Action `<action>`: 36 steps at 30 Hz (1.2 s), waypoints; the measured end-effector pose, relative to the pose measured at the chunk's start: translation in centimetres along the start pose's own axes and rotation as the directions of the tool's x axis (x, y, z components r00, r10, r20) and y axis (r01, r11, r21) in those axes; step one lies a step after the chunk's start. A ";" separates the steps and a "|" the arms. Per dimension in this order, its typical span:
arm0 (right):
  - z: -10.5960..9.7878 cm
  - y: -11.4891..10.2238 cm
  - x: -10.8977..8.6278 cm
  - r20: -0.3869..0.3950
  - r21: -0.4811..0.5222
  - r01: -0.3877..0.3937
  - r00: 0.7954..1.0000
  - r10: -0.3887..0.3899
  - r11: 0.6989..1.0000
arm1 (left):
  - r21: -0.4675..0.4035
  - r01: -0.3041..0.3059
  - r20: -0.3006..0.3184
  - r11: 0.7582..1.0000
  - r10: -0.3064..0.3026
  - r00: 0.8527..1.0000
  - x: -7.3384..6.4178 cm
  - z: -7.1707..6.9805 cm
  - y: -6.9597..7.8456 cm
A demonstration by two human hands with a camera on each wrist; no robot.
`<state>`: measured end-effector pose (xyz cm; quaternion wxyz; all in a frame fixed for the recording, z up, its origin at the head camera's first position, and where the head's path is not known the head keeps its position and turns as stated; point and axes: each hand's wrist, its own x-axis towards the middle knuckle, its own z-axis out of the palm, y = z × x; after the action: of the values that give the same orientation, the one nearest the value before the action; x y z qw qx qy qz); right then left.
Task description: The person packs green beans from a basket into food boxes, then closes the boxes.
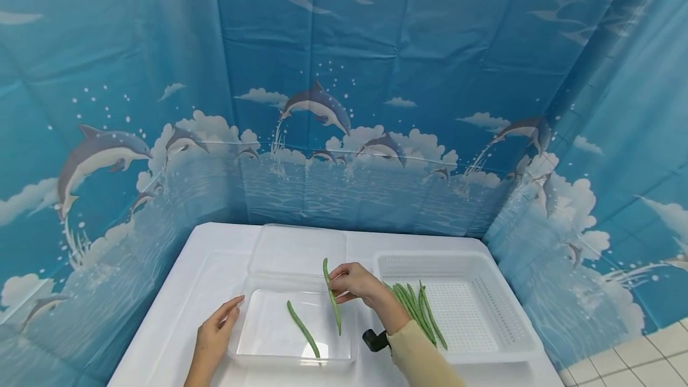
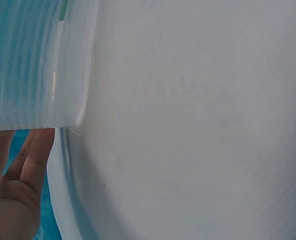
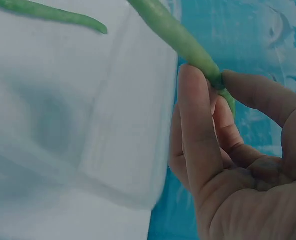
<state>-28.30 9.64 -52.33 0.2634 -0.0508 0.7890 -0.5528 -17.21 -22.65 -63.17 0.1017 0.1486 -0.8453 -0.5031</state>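
Observation:
My right hand (image 1: 355, 282) pinches a green bean (image 1: 334, 309) between thumb and fingers above the clear plastic box (image 1: 258, 351). In the right wrist view the thumb and fingertips close on the bean (image 3: 175, 35) near one end. Another green bean (image 1: 303, 330) lies in the box, slanting across its floor. My left hand (image 1: 214, 336) is at the left side of the box with fingers extended. From the left wrist, its fingertips reach the box wall (image 2: 70, 75); whether they press on it I cannot tell.
To the right stands a white perforated basket (image 1: 510, 327) with several green beans (image 1: 416, 309) along its left side. A clear lid-like sheet (image 1: 301, 249) lies behind the box. All rest on a white table (image 1: 177, 303), with a dolphin-printed curtain (image 1: 355, 196) around it.

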 end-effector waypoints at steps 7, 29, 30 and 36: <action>3.3 0.3 1.6 0.046 -0.054 -0.025 0.999 0.027 0.998 | -0.008 0.010 0.005 1.000 -0.010 1.000 0.1 0.0 -0.1; 7.9 2.2 3.8 0.006 -0.294 -0.111 0.993 0.118 0.949 | -0.003 0.015 0.014 1.000 -0.015 1.000 0.3 -0.1 0.0; 8.0 2.3 3.7 0.004 -0.302 -0.114 0.993 0.121 0.946 | -0.005 0.015 0.013 1.000 -0.015 1.000 0.3 -0.1 0.0; 8.1 2.3 3.5 -0.005 -0.346 -0.139 0.989 0.147 0.928 | -0.014 0.010 0.009 1.000 -0.010 1.000 0.2 -0.1 -0.2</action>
<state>-27.03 2.40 -57.69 0.2983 -0.0445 0.8725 -0.3845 -17.37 -22.85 -63.31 0.0965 0.1500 -0.8413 -0.5103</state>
